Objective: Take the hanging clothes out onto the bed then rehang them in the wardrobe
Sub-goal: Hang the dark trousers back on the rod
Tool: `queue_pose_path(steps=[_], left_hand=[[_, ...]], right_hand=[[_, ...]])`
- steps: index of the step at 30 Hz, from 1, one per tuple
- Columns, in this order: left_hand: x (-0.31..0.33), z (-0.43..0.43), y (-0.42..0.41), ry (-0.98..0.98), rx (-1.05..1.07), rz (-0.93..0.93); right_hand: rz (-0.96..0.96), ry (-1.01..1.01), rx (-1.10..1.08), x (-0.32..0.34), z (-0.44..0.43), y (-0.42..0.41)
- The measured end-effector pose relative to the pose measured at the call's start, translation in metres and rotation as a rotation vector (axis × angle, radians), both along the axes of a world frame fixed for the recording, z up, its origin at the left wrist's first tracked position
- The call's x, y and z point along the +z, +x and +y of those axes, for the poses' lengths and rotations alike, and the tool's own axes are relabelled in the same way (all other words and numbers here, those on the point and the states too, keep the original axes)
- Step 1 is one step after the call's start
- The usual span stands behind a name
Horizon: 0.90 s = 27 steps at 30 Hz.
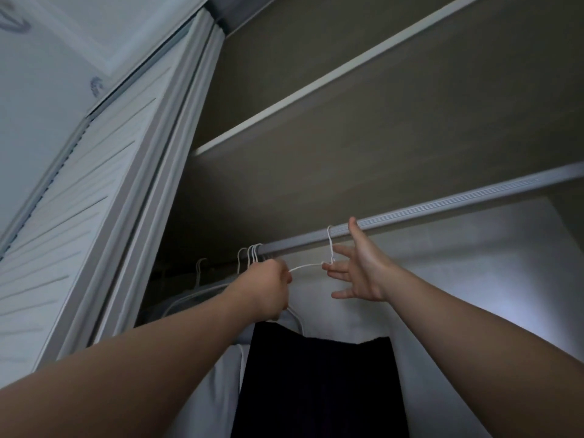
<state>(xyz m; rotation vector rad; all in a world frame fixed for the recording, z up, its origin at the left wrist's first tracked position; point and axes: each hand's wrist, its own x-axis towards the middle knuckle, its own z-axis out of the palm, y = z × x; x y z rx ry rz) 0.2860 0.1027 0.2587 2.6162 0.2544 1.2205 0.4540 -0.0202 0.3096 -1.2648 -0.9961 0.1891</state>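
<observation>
L hand (268, 289) grips hanger (305, 267) hooked on rail (442, 210), R hand (363, 270) touching it.

rail (442, 205): just above your hands, under the shelf (316, 86)
hanger (305, 267): hooked on the rail, between your left hand (268, 289) and right hand (360, 267)
garment (319, 390): hangs below it
other hangers (252, 252): bunched on the rail, left of it
door (79, 200): far left

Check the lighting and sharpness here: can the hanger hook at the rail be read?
Head view: dim overall, brightest on the back wall lower right; door louvres smeared by blur; the hook of the white hanger is thin but legible against the rail; dark garment shows no detail.
</observation>
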Motion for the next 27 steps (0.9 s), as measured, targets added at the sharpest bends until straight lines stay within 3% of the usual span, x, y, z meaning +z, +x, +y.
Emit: queue_pose_path(steps=[3, 5, 7, 9, 13, 21, 27], left_hand=[[0.001, 0.004, 0.004, 0.072, 0.038, -0.041], [0.003, 0.005, 0.005, 0.17, 0.078, -0.049], [0.003, 0.007, 0.006, 0.283, 0.127, -0.027], [0.002, 0.007, 0.006, 0.361, 0.171, -0.012], [0.002, 0.008, 0.009, 0.45, 0.244, -0.013], [-0.002, 0.027, 0.019, 0.538, 0.356, 0.052], [0.002, 0.062, 0.022, 0.563, 0.5, 0.122]], right_hand=[[-0.114, -0.033, -0.113, -0.003, 0.004, 0.006], [-0.389, -0.035, -0.413, -0.007, 0.006, 0.009], [-0.755, 0.017, -0.87, -0.016, 0.012, 0.019], [-0.886, -0.031, -1.028, -0.029, 0.026, 0.029], [-0.763, -0.227, -0.813, -0.051, 0.051, 0.053], [-0.849, -0.101, -0.689, -0.065, 0.094, 0.071], [-0.787, -0.063, -0.551, -0.064, 0.136, 0.07]])
